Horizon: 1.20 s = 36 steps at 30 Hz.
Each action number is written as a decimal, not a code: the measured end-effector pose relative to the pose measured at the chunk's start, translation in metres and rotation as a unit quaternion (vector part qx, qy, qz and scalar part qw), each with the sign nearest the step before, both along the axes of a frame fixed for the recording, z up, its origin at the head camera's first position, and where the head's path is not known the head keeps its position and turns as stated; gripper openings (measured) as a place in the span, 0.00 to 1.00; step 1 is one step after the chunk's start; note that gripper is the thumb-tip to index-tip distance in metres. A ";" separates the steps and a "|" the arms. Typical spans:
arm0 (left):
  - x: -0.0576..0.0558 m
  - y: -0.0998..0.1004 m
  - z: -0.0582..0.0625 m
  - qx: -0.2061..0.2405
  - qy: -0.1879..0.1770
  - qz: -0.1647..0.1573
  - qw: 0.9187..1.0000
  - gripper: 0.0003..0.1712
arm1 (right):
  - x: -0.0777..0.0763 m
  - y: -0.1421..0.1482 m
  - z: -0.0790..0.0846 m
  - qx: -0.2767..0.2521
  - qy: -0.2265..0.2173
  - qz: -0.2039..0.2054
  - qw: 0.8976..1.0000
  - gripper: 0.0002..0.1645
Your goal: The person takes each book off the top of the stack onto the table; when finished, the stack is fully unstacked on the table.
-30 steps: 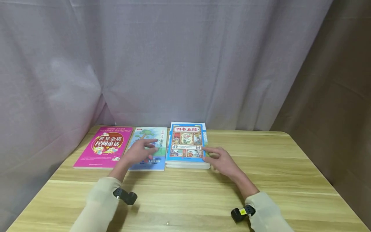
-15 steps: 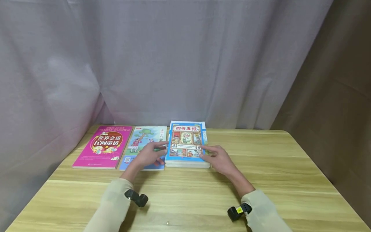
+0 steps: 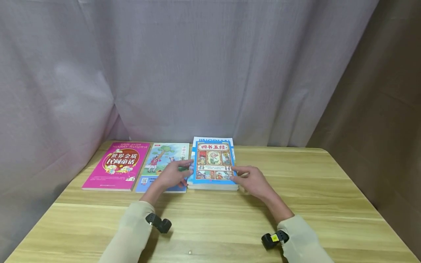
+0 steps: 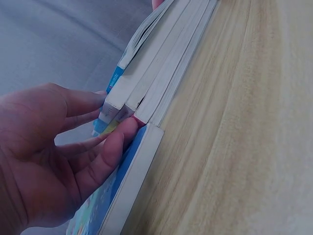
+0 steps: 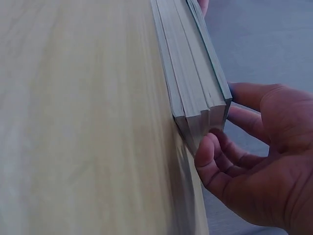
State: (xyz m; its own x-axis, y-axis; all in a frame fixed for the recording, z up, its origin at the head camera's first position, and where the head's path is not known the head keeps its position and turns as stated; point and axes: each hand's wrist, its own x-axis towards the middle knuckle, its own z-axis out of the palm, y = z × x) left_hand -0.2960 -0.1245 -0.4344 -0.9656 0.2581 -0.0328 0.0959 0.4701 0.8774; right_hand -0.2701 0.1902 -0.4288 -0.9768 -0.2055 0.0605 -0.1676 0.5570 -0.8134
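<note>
Hands flank the book stack (image 3: 213, 187), 1 on each side: the left hand (image 3: 172, 175) has its fingertips against the spine side, the right hand (image 3: 251, 180) against the opposite edge. Their fingers are loosely bent, touching the books without wrapping round anything.

Between them the stack lies flat toward the far side of the bench (image 3: 296, 204). Its top book (image 3: 213, 166) sits out of line, leaving a strip of the cover beneath showing at the left and far edges. In the left wrist view that top book is thin, its pages slightly parted, so it should flex easily; the thicker ones below look stiffer. Together they are probably fairly heavy, and smooth covers would likely let 1 slide over another. Nothing looks fragile beyond corners and page edges. Best hold: low on both sides, fingers spanning the full thickness, pressing evenly.

Just left of the stack, partly under the left hand, lies the tree-covered book (image 3: 163, 157); beyond it is the pink book (image 3: 116, 167). Behind everything hangs the grey curtain (image 3: 177, 73).
</note>
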 end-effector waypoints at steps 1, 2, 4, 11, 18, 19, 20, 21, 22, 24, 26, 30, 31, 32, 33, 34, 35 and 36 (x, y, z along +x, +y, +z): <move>0.000 0.001 0.000 -0.001 -0.001 0.001 1.000 0.31 | 0.000 0.000 0.001 0.004 0.001 -0.001 1.000 0.28; 0.000 0.001 0.000 -0.004 0.000 0.002 1.000 0.31 | 0.000 0.001 0.001 0.010 0.000 -0.006 1.000 0.28; -0.001 0.002 0.000 -0.005 0.000 0.002 1.000 0.32 | 0.000 0.002 0.002 0.019 -0.003 -0.008 1.000 0.28; -0.004 0.005 -0.003 -0.010 0.003 0.004 1.000 0.33 | 0.002 0.007 0.009 0.020 -0.037 0.005 0.999 0.30; -0.005 0.007 -0.005 -0.008 0.007 0.008 1.000 0.33 | -0.001 0.011 0.011 -0.028 -0.059 0.014 0.998 0.33; -0.005 0.008 -0.005 -0.007 0.005 0.008 1.000 0.33 | -0.002 0.010 0.010 -0.034 -0.058 0.013 0.998 0.34; -0.005 0.008 -0.005 -0.007 0.004 0.008 1.000 0.34 | -0.003 0.010 0.008 -0.040 -0.057 0.010 0.998 0.35; -0.005 0.009 -0.005 -0.008 0.002 0.007 1.000 0.34 | -0.004 0.010 0.006 -0.043 -0.057 0.005 0.997 0.35; -0.005 0.009 -0.006 -0.009 0.000 0.006 1.000 0.34 | -0.005 0.009 0.004 -0.045 -0.057 0.004 0.997 0.36; -0.005 0.009 -0.007 -0.010 -0.001 0.006 1.000 0.34 | -0.007 0.009 0.001 -0.049 -0.059 0.000 0.997 0.35; -0.004 0.009 -0.008 -0.011 0.002 0.007 1.000 0.34 | -0.009 0.009 0.000 -0.050 -0.064 -0.005 0.997 0.35; -0.004 0.009 -0.009 -0.008 0.015 0.003 1.000 0.34 | -0.012 0.011 0.002 -0.051 -0.073 -0.008 0.996 0.33; -0.004 0.008 -0.008 -0.007 0.017 0.002 1.000 0.34 | -0.012 0.011 0.002 -0.052 -0.076 -0.007 0.996 0.33; -0.005 0.008 -0.008 -0.007 0.019 0.000 1.000 0.35 | -0.013 0.013 0.003 -0.052 -0.078 -0.004 0.996 0.34; -0.005 0.007 -0.008 -0.007 0.021 -0.002 1.000 0.35 | -0.013 0.014 0.003 -0.054 -0.083 -0.002 0.995 0.34; -0.005 0.007 -0.008 -0.007 0.023 -0.004 1.000 0.35 | -0.013 0.016 0.003 -0.057 -0.087 0.004 0.995 0.35; -0.005 0.006 -0.008 -0.008 0.024 -0.005 1.000 0.35 | -0.013 0.017 0.003 -0.061 -0.092 0.009 0.994 0.35; -0.004 0.005 -0.008 -0.008 0.027 -0.007 1.000 0.35 | -0.013 0.019 0.003 -0.065 -0.096 0.014 0.993 0.36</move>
State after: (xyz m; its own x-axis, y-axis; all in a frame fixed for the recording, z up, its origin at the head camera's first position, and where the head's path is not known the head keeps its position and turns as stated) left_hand -0.3004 -0.1193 -0.4420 -0.9624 0.2713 0.0141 0.1488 0.4829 0.8629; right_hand -0.2830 0.2089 -0.4257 -0.9670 -0.2351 -0.0984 -0.0162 0.4422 -0.8968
